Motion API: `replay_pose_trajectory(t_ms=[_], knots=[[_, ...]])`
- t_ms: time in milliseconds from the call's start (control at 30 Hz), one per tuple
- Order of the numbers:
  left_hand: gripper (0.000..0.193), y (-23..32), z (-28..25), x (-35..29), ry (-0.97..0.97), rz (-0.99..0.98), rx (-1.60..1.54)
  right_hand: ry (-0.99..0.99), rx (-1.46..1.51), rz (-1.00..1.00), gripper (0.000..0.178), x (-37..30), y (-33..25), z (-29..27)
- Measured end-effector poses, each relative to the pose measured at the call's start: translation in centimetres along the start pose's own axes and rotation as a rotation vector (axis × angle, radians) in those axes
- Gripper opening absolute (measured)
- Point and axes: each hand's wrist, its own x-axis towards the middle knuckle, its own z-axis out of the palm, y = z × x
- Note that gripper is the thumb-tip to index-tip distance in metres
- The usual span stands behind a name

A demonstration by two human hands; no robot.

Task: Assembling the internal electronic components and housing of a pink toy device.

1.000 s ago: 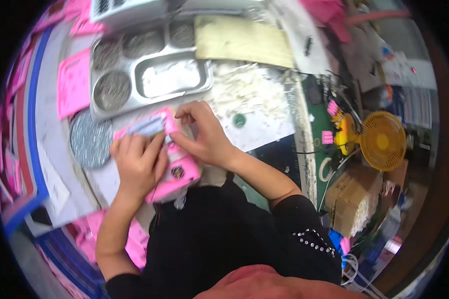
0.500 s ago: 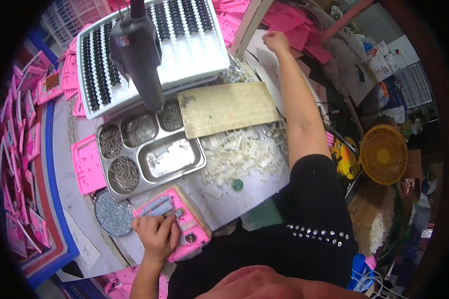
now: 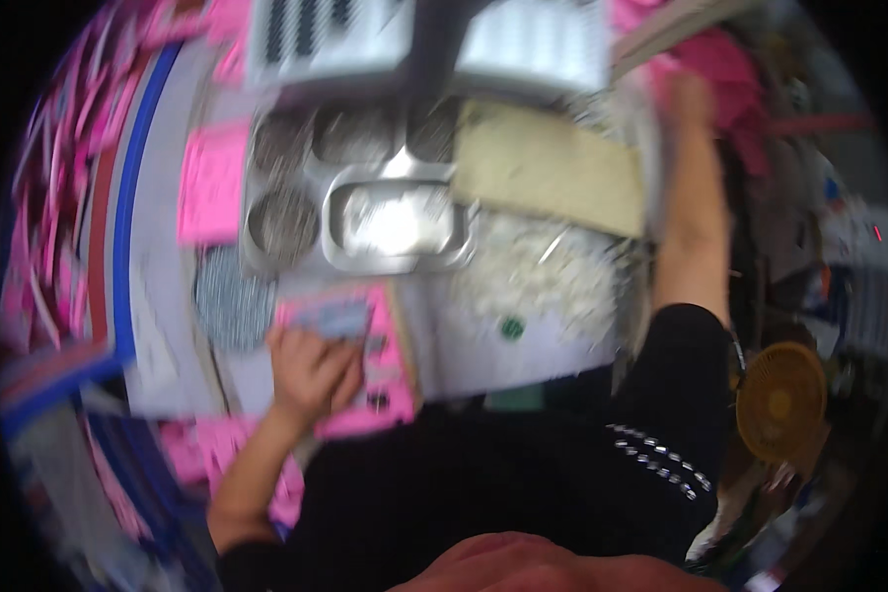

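Observation:
My left hand (image 3: 311,371) is curled against the left side of a pink plastic housing (image 3: 393,383), its fingers bent at the edge beside grey cylindrical parts (image 3: 333,318) lying in it. What lies under the fingertips is hidden. The housing rests tilted near the front edge of the table. Stretched far out to the right, my right hand (image 3: 689,97) is beside a heap of pink plastic pieces (image 3: 730,84). Motion smears its fingers, so I cannot see whether they hold anything.
A steel compartment tray (image 3: 345,264) holds small metal parts. Left of the housing stands a round dish of grey bits (image 3: 232,306). A tan board (image 3: 553,163) lies behind loose white pieces (image 3: 533,276). A dark hanging tool (image 3: 434,49) crosses a white rack (image 3: 533,44).
The whole view has swung and blurred, so the table sits higher and further right in it. My left hand stays at the housing; my right arm remains outstretched toward the pink heap.

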Motion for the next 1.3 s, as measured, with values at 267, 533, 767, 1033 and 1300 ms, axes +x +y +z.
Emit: replay_pose_trajectory(t_ms=[267,533,767,1033,1300], knots=[[0.025,-0.1,-1.8,0.0,0.052,0.102,-0.067,0.654,1.226,0.749,0.038,-12.4,6.4,-13.1],[0.038,-0.7,-5.0,0.4,0.254,-0.046,-0.273,0.274,1.988,0.154,0.027,-30.7,-3.4,-31.2],[0.049,1.0,-9.5,4.8,-0.024,-0.183,-0.746,-0.049,1.572,-0.744,0.026,-24.1,-17.4,-41.0],[0.041,-2.2,-7.6,0.1,0.371,-0.733,-1.44,-0.365,2.196,-0.254,0.048,-29.1,-26.7,-38.9],[0.073,1.2,-4.9,-1.7,0.042,-0.443,-0.328,-0.281,1.577,-0.203,0.065,-36.3,-25.8,-35.0]])
